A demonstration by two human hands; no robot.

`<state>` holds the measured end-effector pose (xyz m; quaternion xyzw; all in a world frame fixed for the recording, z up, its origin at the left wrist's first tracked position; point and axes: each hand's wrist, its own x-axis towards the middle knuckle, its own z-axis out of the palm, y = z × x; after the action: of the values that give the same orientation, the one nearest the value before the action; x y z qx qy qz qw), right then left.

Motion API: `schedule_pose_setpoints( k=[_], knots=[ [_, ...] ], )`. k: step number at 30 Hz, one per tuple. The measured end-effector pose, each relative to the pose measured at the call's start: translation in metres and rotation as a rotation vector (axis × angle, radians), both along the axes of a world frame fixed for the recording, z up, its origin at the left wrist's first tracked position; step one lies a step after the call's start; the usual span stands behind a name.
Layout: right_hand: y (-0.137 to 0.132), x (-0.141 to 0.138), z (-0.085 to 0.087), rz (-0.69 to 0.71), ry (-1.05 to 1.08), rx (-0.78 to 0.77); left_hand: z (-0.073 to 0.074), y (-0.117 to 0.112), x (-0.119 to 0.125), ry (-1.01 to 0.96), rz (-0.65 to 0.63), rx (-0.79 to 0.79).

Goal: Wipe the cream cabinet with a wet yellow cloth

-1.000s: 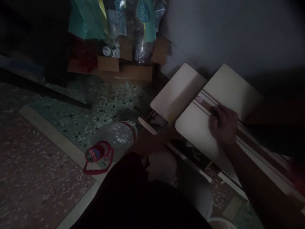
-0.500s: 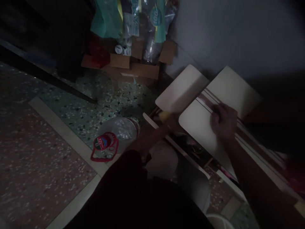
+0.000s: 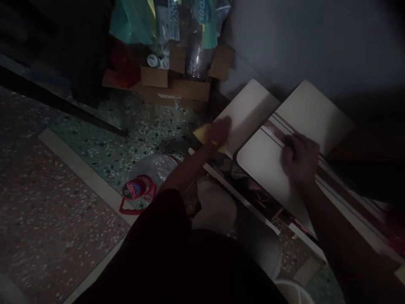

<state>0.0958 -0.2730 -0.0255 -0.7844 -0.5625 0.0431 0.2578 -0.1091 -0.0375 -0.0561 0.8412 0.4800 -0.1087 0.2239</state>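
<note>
In the dim light my left hand is closed on a yellow cloth, whose corners stick out past the fingers. It lies against the near left side of a white panel of a piece of furniture. My right hand has its fingers curled on a larger white panel, at a brownish strip between dark lines. Beneath the panels an open drawer-like space holds small items too dark to name.
A cardboard box with bottles, cans and bags stands by the wall. A large clear bottle with a red handle lies on the speckled floor. A dark slanted leg is at left, a white bucket rim at bottom right.
My left hand has moved up and away from the drawer space to the smaller white panel, carrying the yellow cloth. My right hand keeps its place. The view has shifted slightly.
</note>
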Motion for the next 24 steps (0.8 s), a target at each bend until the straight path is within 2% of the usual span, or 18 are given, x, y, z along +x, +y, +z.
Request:
schedule_pose_setpoints(
  k=[2, 3, 5, 6, 8, 10, 13, 17, 19, 21, 24],
  knots=[
    [0.001, -0.001, 0.003, -0.016, 0.031, -0.027, 0.001, 0.000, -0.006, 0.025, 0.060, 0.071],
    [0.001, -0.002, 0.004, -0.021, 0.039, -0.028, 0.001, -0.009, -0.010, 0.023, 0.071, 0.095],
    [0.002, -0.003, 0.004, -0.021, 0.038, -0.025, 0.000, -0.042, -0.018, -0.018, 0.017, 0.060],
    [0.003, -0.003, 0.004, -0.018, 0.026, -0.008, -0.002, -0.060, -0.021, -0.072, -0.098, -0.026],
    [0.004, -0.004, 0.003, -0.010, 0.001, 0.031, -0.007, -0.087, -0.024, -0.101, -0.229, -0.183],
    [0.004, -0.005, 0.003, -0.014, -0.013, 0.037, -0.013, -0.088, -0.012, -0.161, -0.422, -0.248],
    [0.006, -0.006, 0.004, -0.030, -0.018, 0.010, -0.022, -0.052, 0.038, -0.185, -0.581, -0.197],
    [0.007, -0.008, 0.006, -0.027, -0.016, 0.035, -0.041, 0.004, 0.127, -0.134, -0.645, -0.162],
    [0.007, -0.008, 0.008, -0.036, -0.009, 0.029, -0.050, 0.029, 0.153, -0.176, -0.652, -0.115],
    [0.008, -0.008, 0.009, -0.058, 0.000, 0.007, -0.053, 0.054, 0.159, -0.218, -0.627, 0.003],
    [0.008, -0.009, 0.009, -0.069, 0.016, -0.026, -0.047, 0.079, 0.132, -0.166, -0.496, 0.132]
  ],
)
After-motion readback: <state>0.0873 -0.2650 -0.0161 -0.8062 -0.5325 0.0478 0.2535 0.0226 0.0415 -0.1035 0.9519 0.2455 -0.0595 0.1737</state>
